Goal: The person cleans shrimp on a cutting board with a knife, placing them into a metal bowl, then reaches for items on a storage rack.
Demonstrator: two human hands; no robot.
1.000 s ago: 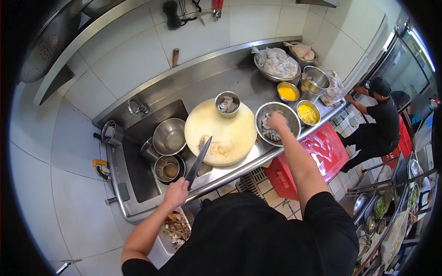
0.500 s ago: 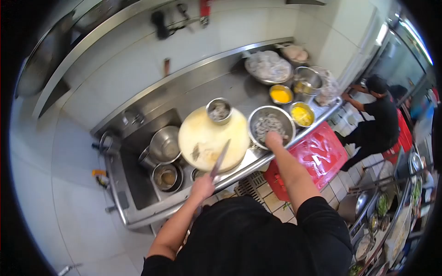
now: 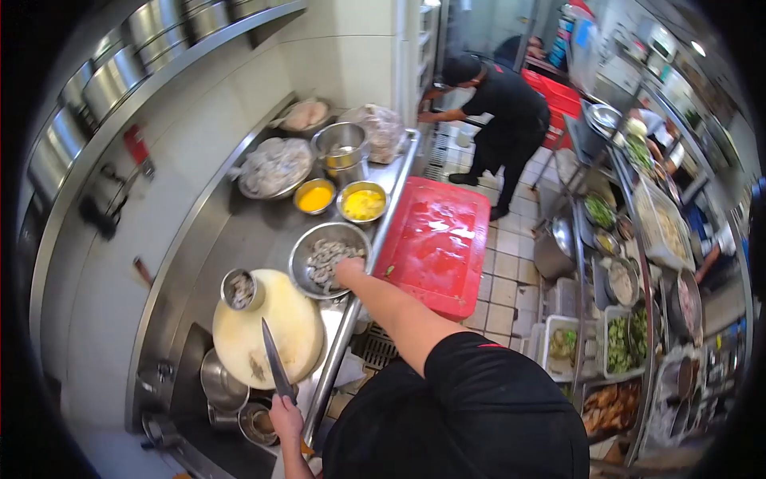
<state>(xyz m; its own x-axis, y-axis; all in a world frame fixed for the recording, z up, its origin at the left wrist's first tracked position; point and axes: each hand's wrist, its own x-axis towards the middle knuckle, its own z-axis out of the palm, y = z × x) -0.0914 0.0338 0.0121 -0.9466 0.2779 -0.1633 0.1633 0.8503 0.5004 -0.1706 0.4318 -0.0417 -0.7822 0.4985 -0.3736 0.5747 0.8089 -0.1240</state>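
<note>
My left hand (image 3: 286, 417) is closed round the handle of a knife (image 3: 276, 355), whose blade lies over the round cutting board (image 3: 301, 319). Dark grey scraps (image 3: 258, 366) are on the board near the blade. A small metal container (image 3: 257, 294) with greyish pieces stands at the board's far edge. Beside the board is a metal bowl (image 3: 298, 247) of grey pieces that look like raw shrimp (image 3: 325, 257). Inside that bowl, at its near right side, is my right hand (image 3: 349, 271); its fingers are largely hidden, so their grip does not show.
Bowls of yellow liquid (image 3: 314, 196) and yellow contents (image 3: 363, 204) stand behind, near a bagged bowl (image 3: 276, 166) and a metal pot (image 3: 340, 144). Pots (image 3: 223, 383) sit in the sink. A red lid-like slab (image 3: 439, 239) is right of the counter. A co-worker (image 3: 503, 112) bends beyond it.
My view has swung to the right, bringing more shelves and the co-worker into sight. The knife remains in my left hand over the board, and my right hand is still in the bowl.
</note>
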